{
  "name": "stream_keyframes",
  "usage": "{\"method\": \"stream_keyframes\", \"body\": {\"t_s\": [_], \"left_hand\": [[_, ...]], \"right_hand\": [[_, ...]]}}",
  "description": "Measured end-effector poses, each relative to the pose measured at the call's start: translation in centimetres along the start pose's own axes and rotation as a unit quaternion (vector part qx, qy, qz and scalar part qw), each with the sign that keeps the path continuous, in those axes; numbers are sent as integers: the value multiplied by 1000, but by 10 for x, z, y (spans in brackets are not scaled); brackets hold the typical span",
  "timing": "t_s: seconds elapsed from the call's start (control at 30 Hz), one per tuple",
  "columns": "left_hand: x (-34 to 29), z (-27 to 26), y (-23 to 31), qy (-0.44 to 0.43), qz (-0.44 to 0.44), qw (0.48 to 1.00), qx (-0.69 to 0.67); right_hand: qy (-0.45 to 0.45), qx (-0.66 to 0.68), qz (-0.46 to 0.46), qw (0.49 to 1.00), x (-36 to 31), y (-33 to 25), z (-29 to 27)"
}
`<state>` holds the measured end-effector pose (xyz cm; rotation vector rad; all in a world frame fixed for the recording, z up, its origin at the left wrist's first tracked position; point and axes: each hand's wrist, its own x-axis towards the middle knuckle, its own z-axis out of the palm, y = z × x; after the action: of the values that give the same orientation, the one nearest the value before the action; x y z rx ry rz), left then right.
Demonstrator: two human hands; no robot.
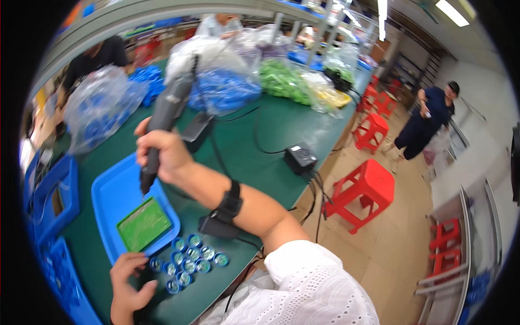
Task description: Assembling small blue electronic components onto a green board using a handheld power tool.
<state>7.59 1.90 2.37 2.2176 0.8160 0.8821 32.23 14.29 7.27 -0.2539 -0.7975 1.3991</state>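
Note:
My right hand is wrapped round a dark grey electric screwdriver. The tool stands tilted, its tip pointing down just above a green rectangular plate with small bits on its surface. That plate lies in a shallow blue tray. By the tray's near edge my left hand hovers with thumb and fingers apart; I see nothing between them. Right beside its fingertips, several small round blue-rimmed parts with shiny centres sit grouped on the green tabletop.
Clear bags of blue and green parts line the table's far side. A black box with cables lies at the right edge. Blue bins stand left. A red stool and a standing person are off to the right.

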Motion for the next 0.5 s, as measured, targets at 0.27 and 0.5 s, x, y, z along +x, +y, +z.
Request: {"method": "stream_keyframes", "body": {"t_s": [0.27, 0.5], "left_hand": [[-3, -14, -20, -15, 19, 989, 143], [16, -3, -2, -62, 92, 976, 190]], "right_hand": [[-48, -80, 69, 993, 14, -35, -5], [-118, -381, 263, 879, 55, -187, -42]]}}
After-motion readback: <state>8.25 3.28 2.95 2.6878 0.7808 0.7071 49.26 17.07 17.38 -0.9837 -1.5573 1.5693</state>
